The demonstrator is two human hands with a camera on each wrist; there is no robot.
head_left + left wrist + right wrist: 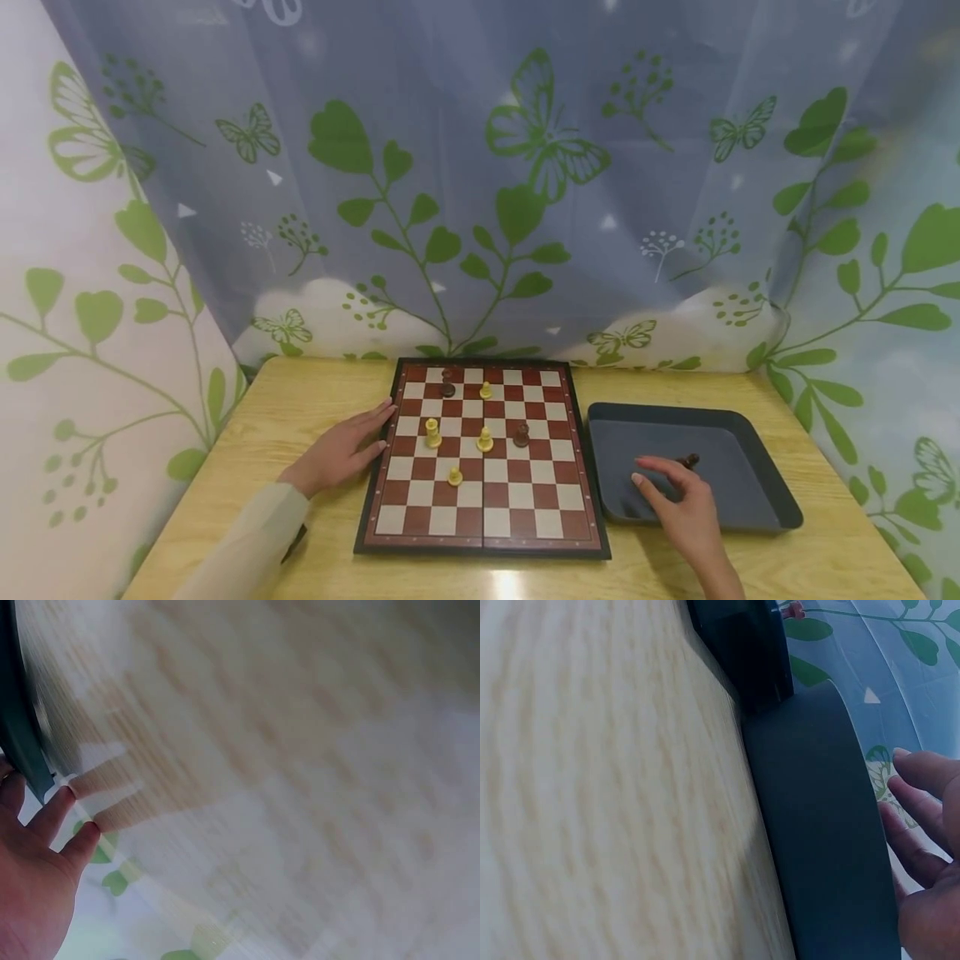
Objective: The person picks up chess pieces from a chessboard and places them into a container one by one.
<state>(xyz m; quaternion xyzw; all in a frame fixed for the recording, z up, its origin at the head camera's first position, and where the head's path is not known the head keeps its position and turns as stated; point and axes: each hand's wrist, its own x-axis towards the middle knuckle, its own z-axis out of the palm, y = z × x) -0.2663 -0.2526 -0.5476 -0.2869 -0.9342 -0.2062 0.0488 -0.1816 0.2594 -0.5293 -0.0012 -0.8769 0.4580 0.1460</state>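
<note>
My left hand [341, 450] lies beside the chessboard [471, 546], fingertips at its left edge. In the left wrist view that hand's fingers [51, 817] are spread next to the board's dark side. On the board stand several cream chess pieces, among them a tall one [432, 433] and a pawn [454, 477], and two dark pieces [447, 388], [521, 436]. Over the dark tray [720, 521] hovers my right hand [684, 504], thumb and index finger apart with nothing between them. A dark chess piece [690, 460] lies in the tray, partly behind the hand.
Tray and board stand side by side on a light wooden table [300, 400]. A patterned cloth [450, 208] with leaves and butterflies hangs behind the table and along both sides.
</note>
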